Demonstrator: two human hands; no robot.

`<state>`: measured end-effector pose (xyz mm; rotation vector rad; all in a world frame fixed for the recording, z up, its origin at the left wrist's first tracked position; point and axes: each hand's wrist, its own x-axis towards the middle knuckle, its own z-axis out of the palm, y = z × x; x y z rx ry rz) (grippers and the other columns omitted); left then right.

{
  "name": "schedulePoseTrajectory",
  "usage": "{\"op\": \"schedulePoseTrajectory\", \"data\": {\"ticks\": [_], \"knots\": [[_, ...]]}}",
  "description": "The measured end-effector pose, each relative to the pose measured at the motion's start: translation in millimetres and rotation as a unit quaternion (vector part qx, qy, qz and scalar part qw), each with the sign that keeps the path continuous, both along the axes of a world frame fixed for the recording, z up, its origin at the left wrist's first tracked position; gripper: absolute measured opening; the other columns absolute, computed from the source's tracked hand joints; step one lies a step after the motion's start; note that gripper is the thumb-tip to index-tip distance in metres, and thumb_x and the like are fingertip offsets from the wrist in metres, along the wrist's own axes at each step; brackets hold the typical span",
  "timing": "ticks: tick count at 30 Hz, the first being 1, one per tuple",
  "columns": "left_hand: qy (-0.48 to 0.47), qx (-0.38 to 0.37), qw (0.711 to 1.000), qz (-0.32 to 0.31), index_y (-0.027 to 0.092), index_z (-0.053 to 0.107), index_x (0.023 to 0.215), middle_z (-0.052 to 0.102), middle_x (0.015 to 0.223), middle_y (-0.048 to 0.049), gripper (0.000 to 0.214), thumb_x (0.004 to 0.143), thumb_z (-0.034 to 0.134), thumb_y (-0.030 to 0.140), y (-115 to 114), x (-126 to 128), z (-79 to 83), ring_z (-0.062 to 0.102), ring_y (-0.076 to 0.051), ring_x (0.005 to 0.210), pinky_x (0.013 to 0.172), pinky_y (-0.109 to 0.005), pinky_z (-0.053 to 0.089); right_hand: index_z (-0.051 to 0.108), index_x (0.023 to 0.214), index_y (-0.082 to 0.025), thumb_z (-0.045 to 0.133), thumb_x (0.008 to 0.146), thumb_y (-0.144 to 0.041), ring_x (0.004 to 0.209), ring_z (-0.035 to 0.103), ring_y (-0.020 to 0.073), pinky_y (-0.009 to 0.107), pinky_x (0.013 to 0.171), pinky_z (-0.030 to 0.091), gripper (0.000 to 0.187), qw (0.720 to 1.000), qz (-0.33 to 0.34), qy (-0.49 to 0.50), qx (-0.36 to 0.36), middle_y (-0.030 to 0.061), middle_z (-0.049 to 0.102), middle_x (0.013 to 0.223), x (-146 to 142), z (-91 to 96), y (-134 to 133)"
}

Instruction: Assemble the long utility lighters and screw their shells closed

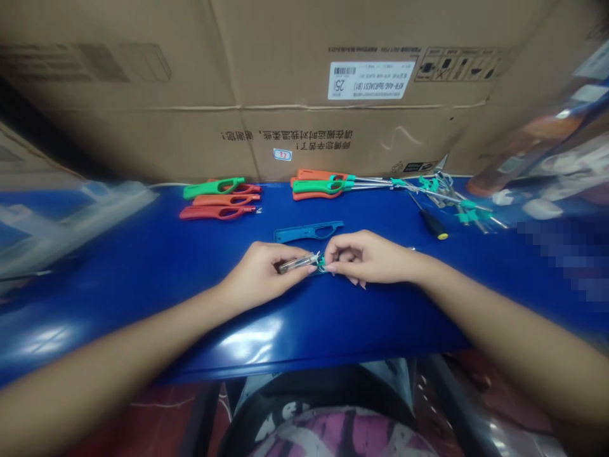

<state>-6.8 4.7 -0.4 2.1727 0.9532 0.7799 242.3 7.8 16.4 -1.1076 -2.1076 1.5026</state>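
Near the middle of the blue table, my left hand is closed around a small see-through fuel tank with a white end. A blue piece shows in part under it, mostly hidden by the fingers. My right hand meets it from the right, its thumb and forefinger pinching a small green part with thin pale wire at the tank's end. Just beyond both hands lies an open blue lighter handle shell, apart from them.
Green, orange and red lighter handles lie at the back left. Lighters with long metal rods lie behind, beside loose green-ended rods and a black screwdriver. A cardboard sheet walls the back; blurred plastic bags flank both sides.
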Motion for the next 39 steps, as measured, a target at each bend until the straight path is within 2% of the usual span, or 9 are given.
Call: {"op": "schedulePoseTrajectory", "data": {"ticks": [3,6,10,21,28,31,34,36,39], "knots": [[0.009,0.004,1.0,-0.01,0.019,0.082,0.104,0.075,0.073,-0.001,0.026,0.09,0.072,0.038,0.6,-0.4,0.1,0.052,-0.009,0.054,0.051,-0.02,0.037,0.065,0.095,-0.014,0.068,0.091,-0.041,0.046,0.058,0.0067,0.019,0.042,0.052,0.027,0.999,-0.019,0.031,-0.028,-0.0007,0.067,0.071,0.9,-4.5,4.8],[0.016,0.01,1.0,-0.021,0.021,0.081,0.106,0.077,0.075,-0.0012,0.027,0.09,0.071,0.04,0.9,-0.6,-0.4,0.052,-0.009,0.054,0.049,-0.02,0.036,0.069,0.091,-0.012,0.067,0.091,-0.046,0.041,0.056,0.0065,0.018,0.039,0.05,0.034,0.998,-0.019,0.047,-0.033,-0.002,0.064,0.062,1.9,-4.9,7.7],[0.021,0.009,1.0,-0.019,0.021,0.082,0.104,0.078,0.077,-0.0017,0.028,0.09,0.071,0.042,1.2,-0.3,-1.7,0.056,-0.01,0.057,0.05,-0.02,0.038,0.071,0.089,-0.012,0.07,0.09,-0.041,0.041,0.055,0.0066,0.016,0.037,0.048,0.029,0.999,-0.01,0.034,-0.031,-0.0051,0.058,0.053,2.3,-2.2,8.3],[0.04,0.028,0.998,-0.03,0.021,0.081,0.105,0.08,0.085,-0.002,0.026,0.092,0.07,0.04,2.2,0.5,-2.4,0.065,-0.012,0.061,0.055,-0.02,0.043,0.075,0.089,-0.013,0.072,0.088,-0.034,0.041,0.05,0.0038,0.015,0.033,0.041,0.021,0.999,-0.019,0.028,-0.034,-0.004,0.062,0.065,-1.2,-0.1,6.2],[0.03,0.021,0.997,-0.061,0.023,0.081,0.107,0.081,0.102,-0.0023,0.023,0.094,0.068,0.037,1.0,-1.1,-0.9,0.075,-0.017,0.08,0.069,-0.023,0.054,0.074,0.087,-0.013,0.07,0.089,-0.037,0.041,0.049,0.004,0.016,0.035,0.039,0.024,1.0,-0.003,0.013,-0.012,-0.0029,0.06,0.069,0.1,-1.5,5.9],[0.041,0.034,0.997,-0.063,0.023,0.08,0.108,0.081,0.103,-0.0032,0.023,0.095,0.066,0.037,0.9,-1.3,-1.4,0.075,-0.018,0.08,0.069,-0.023,0.054,0.076,0.089,-0.013,0.069,0.089,-0.034,0.05,0.053,0.0057,0.019,0.044,0.041,0.022,0.999,0.013,0.008,0.05,0.0003,0.066,0.076,-0.1,-2.4,6.5],[0.046,0.036,0.996,-0.065,0.023,0.08,0.109,0.08,0.105,-0.0042,0.025,0.096,0.065,0.038,1.1,-0.5,-1.6,0.075,-0.018,0.082,0.07,-0.024,0.055,0.078,0.088,-0.015,0.068,0.089,-0.03,0.073,0.063,0.0117,0.023,0.066,0.049,0.018,0.994,0.029,0.014,0.108,0.004,0.072,0.085,-1.3,-3.1,7.4],[0.044,0.033,0.996,-0.066,0.023,0.08,0.109,0.08,0.105,-0.0041,0.025,0.096,0.065,0.038,0.9,0.2,-1.4,0.075,-0.018,0.081,0.069,-0.023,0.055,0.078,0.088,-0.015,0.067,0.09,-0.031,0.078,0.064,0.0137,0.026,0.072,0.05,0.019,0.994,0.027,0.013,0.102,0.0044,0.072,0.085,-2.5,-3.5,7.7],[0.042,0.035,0.996,-0.067,0.023,0.08,0.11,0.08,0.105,-0.0035,0.025,0.096,0.065,0.037,0.0,0.9,-1.0,0.075,-0.018,0.082,0.07,-0.023,0.055,0.076,0.086,-0.014,0.065,0.09,-0.032,0.072,0.061,0.013,0.026,0.069,0.049,0.022,0.997,0.01,0.01,0.078,0.0031,0.07,0.078,-4.4,-4.0,7.5]]}}
